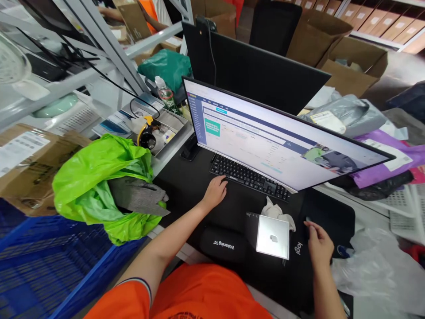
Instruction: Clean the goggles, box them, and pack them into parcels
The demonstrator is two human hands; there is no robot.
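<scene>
My left hand [215, 193] rests at the front left edge of the black keyboard [245, 175], its fingers loosely bent and a little apart, with nothing in them. To the right, my right hand [319, 243] is closed over the black desk mat [332, 212], thumb and forefinger pinched together. A small dark thing shows at those fingertips, too dim to name. Between the hands lies a flat, shiny white square box [273, 237] with a small grey emblem. Crumpled pale cloth or paper [278, 210] touches its far side. Beyond the keyboard, a lit monitor [245, 128] shows a web page.
At left, a bright green plastic bag [99, 177] holding grey material sits above a blue crate [76, 270], beside a cardboard box [36, 164]. A tape dispenser [148, 133] and a bottle [166, 94] stand behind. Plastic parcels, including a purple one [388, 155], crowd the right.
</scene>
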